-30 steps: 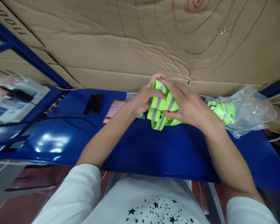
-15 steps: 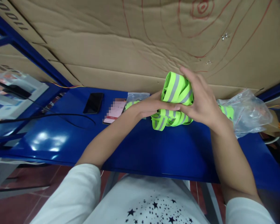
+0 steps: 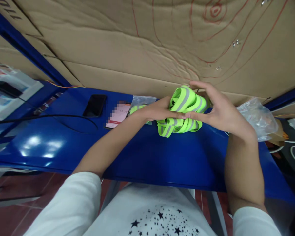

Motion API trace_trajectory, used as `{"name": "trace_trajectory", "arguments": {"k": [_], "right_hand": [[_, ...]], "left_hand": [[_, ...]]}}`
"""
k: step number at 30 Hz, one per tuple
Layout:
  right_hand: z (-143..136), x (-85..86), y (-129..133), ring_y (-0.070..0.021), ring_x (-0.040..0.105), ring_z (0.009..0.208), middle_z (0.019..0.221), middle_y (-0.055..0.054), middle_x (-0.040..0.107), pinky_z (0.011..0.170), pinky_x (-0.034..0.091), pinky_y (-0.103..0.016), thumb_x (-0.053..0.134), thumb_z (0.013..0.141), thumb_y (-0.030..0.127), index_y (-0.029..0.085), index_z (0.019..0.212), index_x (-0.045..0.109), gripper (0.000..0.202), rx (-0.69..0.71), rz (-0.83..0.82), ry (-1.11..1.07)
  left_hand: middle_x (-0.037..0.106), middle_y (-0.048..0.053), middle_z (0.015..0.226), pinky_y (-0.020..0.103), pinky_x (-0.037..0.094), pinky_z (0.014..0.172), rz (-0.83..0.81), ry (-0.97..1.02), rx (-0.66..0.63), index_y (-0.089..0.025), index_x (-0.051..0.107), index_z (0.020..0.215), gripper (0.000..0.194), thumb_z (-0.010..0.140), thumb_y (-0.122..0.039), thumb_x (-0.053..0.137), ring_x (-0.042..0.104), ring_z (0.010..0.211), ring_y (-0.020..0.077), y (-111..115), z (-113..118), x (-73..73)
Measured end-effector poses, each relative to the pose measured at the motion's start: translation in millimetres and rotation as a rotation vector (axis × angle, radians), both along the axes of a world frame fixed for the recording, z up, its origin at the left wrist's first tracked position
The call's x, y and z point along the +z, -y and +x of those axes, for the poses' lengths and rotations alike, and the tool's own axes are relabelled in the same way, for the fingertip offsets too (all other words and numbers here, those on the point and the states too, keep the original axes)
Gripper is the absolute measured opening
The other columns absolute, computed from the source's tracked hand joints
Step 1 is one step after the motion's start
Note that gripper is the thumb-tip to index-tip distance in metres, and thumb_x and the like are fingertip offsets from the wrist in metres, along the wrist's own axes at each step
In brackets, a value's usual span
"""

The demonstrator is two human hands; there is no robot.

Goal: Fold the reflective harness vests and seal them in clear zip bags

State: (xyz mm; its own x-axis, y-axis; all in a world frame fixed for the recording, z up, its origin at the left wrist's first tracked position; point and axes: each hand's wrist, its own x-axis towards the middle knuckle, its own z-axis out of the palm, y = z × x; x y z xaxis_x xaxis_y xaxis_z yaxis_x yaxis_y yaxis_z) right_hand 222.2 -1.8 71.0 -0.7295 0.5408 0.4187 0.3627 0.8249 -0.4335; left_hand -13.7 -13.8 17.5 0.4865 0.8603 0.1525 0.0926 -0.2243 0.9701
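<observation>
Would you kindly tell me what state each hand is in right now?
Left hand: holding the left end of the lime reflective strap bundle.
Right hand: holding the right end of the same bundle.

Holds a lime-and-grey strap bundle (image 3: 189, 100) between left grip (image 3: 163, 110) and right grip (image 3: 218, 111), just right of the frame's centre, above similar loops (image 3: 166, 129) on the blue table (image 3: 162, 160). Shows a dark phone (image 3: 95, 105) and a pink-screened device (image 3: 119, 115) left of centre, and a crumpled clear bag (image 3: 258, 118) at the right. Includes red-lined cardboard (image 3: 100, 42) across the top.
</observation>
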Motion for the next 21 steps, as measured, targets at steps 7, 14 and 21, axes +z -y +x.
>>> {"name": "trace_trajectory", "arguments": {"k": [7, 14, 21], "right_hand": [[-4.3, -4.7, -1.6, -0.0317, 0.071, 0.125, 0.137, 0.003, 0.072, 0.111, 0.057, -0.053, 0.07, 0.093, 0.031, 0.037, 0.142, 0.067, 0.049, -0.042, 0.017, -0.038], [-18.9, -22.9, -6.8, -0.0277, 0.053, 0.148, 0.157, 0.004, 0.056, 0.128, 0.043, -0.05, 0.052, 0.095, 0.013, 0.034, 0.154, 0.055, 0.063, -0.095, 0.293, -0.134], [-37.5, -63.2, -27.8, -0.024, 0.049, 0.151, 0.158, 0.007, 0.055, 0.131, 0.036, -0.053, 0.039, 0.109, 0.029, 0.045, 0.15, 0.055, 0.048, -0.101, 0.457, -0.19]], "left_hand": [[0.078, 0.007, 0.118, 0.04, 0.058, 0.1, -0.135, 0.136, -0.015, -0.022, 0.073, 0.119, 0.05, 0.077, -0.041, 0.091, 0.073, 0.113, 0.027, -0.4, 9.7, -8.6], [0.078, 0.007, 0.111, 0.046, 0.06, 0.097, -0.387, 0.691, -0.031, -0.018, 0.072, 0.101, 0.027, 0.075, -0.025, 0.074, 0.072, 0.116, 0.0309, -7.4, 13.6, -9.8], [0.072, 0.006, 0.123, 0.041, 0.06, 0.095, -0.24, 0.745, 0.097, -0.023, 0.069, 0.116, 0.044, 0.088, -0.057, 0.067, 0.064, 0.131, 0.0298, -4.0, 6.4, 1.8]]}}
